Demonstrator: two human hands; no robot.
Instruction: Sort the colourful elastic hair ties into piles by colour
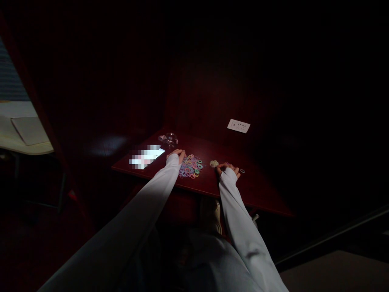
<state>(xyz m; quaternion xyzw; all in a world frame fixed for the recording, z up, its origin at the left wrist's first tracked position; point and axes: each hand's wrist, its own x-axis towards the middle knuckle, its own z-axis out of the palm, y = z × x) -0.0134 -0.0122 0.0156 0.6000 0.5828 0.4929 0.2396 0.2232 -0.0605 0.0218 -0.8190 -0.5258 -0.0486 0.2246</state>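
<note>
A loose pile of small hair ties (192, 167) in purple, pink, green, yellow and orange lies on the dark red desk (197, 185). My left hand (176, 154) rests at the pile's upper left edge, fingers loosely bent, nothing visible in them. Right of the pile is a small bunch of pale yellow hair ties (214, 163). Against that bunch, my right hand (230, 167) has its thumb and fingertips drawn together; whatever is between them is too small to make out. A single hair tie (242, 171) lies just beyond its right side.
A lit phone (147, 157), partly blurred, lies left of my left hand. Behind it stands a clear plastic container (172, 140). A white socket plate (238, 125) is on the back panel. Dark partitions flank the desk; a pale table (27, 144) stands outside at left.
</note>
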